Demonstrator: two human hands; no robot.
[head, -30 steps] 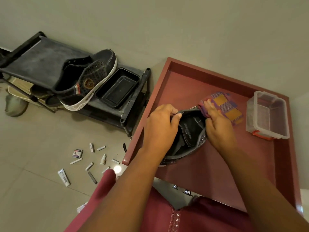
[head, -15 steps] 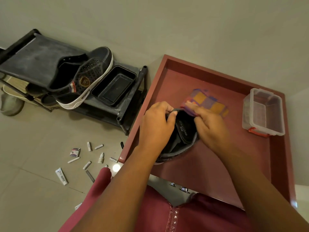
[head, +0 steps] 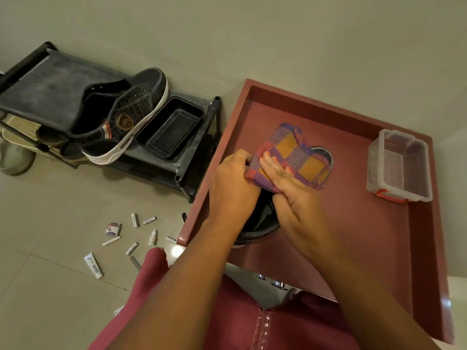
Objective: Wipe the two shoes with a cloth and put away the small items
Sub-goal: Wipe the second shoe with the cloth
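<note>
A dark shoe (head: 260, 221) stands on the red table (head: 366, 243), mostly hidden under my hands. My left hand (head: 232, 188) grips its left rim. My right hand (head: 293, 195) presses a purple and orange checked cloth (head: 290, 155) flat over the shoe's top, fingers stretched out. The second shoe (head: 126, 117), black with a white sole, leans on the black rack (head: 50, 87) at the left. Several small tubes and bottles (head: 126, 238) lie scattered on the floor.
A clear plastic box (head: 399, 165) with red clips stands open at the table's right edge. A black tray (head: 171, 127) sits on the rack beside the second shoe. More footwear (head: 15, 157) lies under the rack. My red garment fills the bottom of the view.
My right hand has carried the cloth from beside the shoe up over its top and now presses it flat. My left hand has kept its grip on the rim.
</note>
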